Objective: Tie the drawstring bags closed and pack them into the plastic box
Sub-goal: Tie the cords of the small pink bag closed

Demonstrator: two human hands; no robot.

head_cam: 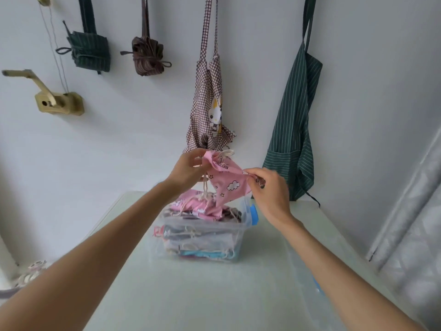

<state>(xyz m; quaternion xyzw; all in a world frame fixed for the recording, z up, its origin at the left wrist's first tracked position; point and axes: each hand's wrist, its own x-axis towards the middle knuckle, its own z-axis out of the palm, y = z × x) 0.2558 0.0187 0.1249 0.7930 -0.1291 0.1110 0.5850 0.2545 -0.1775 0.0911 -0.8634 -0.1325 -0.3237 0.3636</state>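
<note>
Two hands have a pink cotton drawstring bag with white clouds and stars (226, 181) stretched in the air between them. Left hand (188, 168) fingers pinch the gathered mouth end, where the white cord (226, 153) bunches just past the fingertips, with more cord dangling below. Right hand (267, 187) fingers are curled round the bag's other corner. Straight under the fingers sits a clear plastic storage box with blue latches (202, 237), stuffed with more drawstring bags (193, 205), pink ones on top. It's on a pale green worktop (191, 295). Beyond the fingers, a checked apron with a cartoon bunny (210, 111) and a green striped apron (296, 120) hang on the white wall.
</note>
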